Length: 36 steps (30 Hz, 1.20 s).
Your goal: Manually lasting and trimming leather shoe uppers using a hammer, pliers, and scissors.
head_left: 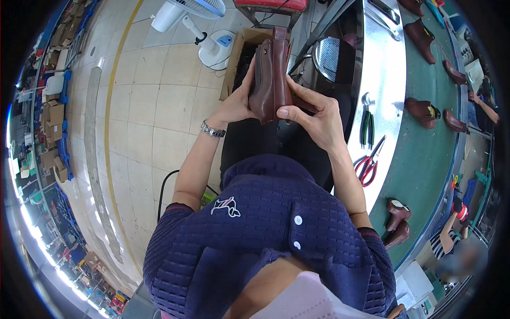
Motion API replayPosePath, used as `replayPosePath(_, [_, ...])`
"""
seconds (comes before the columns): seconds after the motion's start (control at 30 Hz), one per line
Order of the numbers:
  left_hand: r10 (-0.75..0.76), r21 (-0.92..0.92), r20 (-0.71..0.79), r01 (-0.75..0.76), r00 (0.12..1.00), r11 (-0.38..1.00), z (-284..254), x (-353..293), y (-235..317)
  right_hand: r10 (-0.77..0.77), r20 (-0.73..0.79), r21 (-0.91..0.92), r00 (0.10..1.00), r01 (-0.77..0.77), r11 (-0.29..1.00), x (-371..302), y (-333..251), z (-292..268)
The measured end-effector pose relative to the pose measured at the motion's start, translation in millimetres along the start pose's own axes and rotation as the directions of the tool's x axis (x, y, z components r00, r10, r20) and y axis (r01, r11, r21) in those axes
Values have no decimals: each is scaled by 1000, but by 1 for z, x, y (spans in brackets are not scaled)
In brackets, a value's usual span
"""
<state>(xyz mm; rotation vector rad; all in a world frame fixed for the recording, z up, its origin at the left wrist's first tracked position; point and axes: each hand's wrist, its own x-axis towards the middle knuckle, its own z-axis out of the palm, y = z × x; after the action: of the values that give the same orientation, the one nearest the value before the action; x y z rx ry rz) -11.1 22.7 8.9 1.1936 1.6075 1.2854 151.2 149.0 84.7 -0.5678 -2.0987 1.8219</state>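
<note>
A dark brown leather ankle boot (271,80) is held up in front of me above my lap, its pull tab at the far end. My left hand (240,102) wraps its left side, with the fingers partly hidden behind it. My right hand (317,113) grips the other side, thumb pressed on the near end and fingers going behind. On the metal bench edge to my right lie a pair of pliers (367,126) with green and black handles and red-handled scissors (366,169). Neither hand touches these tools.
Beyond the bench a green conveyor belt (390,165) carries several brown boots (423,111). An open cardboard box (231,80) and a white fan (217,50) stand ahead on the tiled floor, near a red stool (271,5). Other people work across the belt.
</note>
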Motion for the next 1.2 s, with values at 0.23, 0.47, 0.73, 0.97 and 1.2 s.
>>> replayPosePath(0.23, [-39, 14, 52, 39, 998, 999, -9, 1, -2, -19, 62, 248, 998, 3, 969, 3, 18, -3])
replayPosePath(0.47, [-3, -52, 53, 5, 999, 999, -7, 5, 1, -5, 45, 317, 999, -9, 948, 2, 22, -3])
replayPosePath(0.73, [-26, -46, 45, 28, 999, 999, -9, 3, -1, -24, 74, 306, 997, 0, 952, 1, 22, -6])
replayPosePath(0.97, [-88, -210, 89, 105, 992, 972, 13, -7, 23, -28, 152, -14, 988, 30, 999, -31, 49, -24])
replayPosePath(1.2, [-282, -536, 398, 470, 873, 701, 60, 27, 53, 121, -247, 328, 961, -34, 944, -93, 48, -37])
